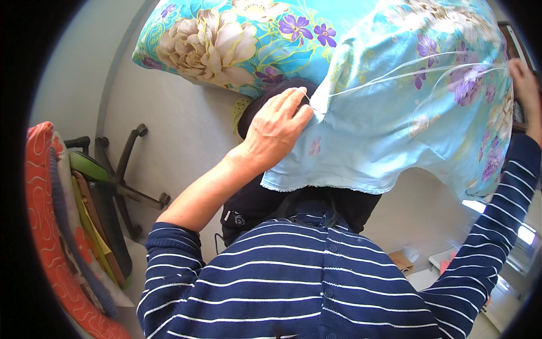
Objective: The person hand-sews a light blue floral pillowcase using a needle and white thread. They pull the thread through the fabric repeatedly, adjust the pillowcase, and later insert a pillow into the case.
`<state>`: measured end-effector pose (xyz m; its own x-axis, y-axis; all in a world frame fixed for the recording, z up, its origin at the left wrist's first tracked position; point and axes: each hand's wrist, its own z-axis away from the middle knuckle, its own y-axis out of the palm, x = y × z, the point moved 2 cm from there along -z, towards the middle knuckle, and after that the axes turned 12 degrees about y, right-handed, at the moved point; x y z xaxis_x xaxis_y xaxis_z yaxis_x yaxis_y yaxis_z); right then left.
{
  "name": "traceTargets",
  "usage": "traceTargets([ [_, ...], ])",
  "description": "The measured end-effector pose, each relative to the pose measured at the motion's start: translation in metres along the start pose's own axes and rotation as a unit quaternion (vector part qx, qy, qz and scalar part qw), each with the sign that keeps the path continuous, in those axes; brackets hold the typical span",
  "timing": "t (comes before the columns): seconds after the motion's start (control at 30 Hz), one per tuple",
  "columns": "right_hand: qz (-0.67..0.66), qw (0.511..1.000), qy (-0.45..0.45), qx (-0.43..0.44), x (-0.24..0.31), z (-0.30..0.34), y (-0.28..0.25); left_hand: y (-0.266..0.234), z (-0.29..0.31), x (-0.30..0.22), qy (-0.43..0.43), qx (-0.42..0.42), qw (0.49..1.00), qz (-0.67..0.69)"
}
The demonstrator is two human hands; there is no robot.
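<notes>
A light-blue floral cloth [361, 152] drapes over my lap, its frayed lower edge hanging above my dark trousers. My left hand [276, 127] pinches a gathered fold of it between thumb and fingers. White thread [395, 73] runs in several loose strands from that fold across the cloth to the far right. There my right hand [525, 87], raised and slightly blurred, is closed on the thread's other end. Whether a needle is between its fingers cannot be made out.
Beyond my knees lies a bulky turquoise floral bundle [209, 48]. At left stand a wheeled chair base [121, 175] and a stack of cushions [79, 226] with a red patterned one outermost. A small cardboard box [400, 261] sits on the floor at lower right.
</notes>
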<state>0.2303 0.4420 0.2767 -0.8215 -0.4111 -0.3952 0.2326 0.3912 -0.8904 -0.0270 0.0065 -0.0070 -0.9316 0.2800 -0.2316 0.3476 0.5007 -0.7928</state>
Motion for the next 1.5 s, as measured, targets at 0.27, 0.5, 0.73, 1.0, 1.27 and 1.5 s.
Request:
traceTargets([
  [0.27,-0.527,0.814,-0.215,0.115,0.294,0.175,0.002,0.004,0.014,0.0,-0.039,-0.061,0.997,-0.008],
  [0.5,-0.274,0.893,-0.356,-0.038,0.352,0.19,0.027,0.005,0.011,0.0,-0.046,-0.101,0.994,-0.013],
  [0.73,-0.377,0.828,-0.413,0.044,0.357,0.189,0.028,0.003,0.011,0.0,-0.041,-0.088,0.995,-0.014],
  [1.0,-0.605,0.59,-0.262,0.467,0.356,0.187,0.045,0.005,0.011,0.0,-0.055,-0.134,0.989,0.012],
  [1.27,-0.621,0.501,-0.289,0.529,0.359,0.187,0.052,0.016,0.012,0.0,-0.029,-0.144,0.988,0.037],
  [1.5,-0.664,0.572,-0.268,0.4,0.361,0.189,0.034,0.014,0.01,0.0,-0.026,-0.118,0.99,0.069],
])
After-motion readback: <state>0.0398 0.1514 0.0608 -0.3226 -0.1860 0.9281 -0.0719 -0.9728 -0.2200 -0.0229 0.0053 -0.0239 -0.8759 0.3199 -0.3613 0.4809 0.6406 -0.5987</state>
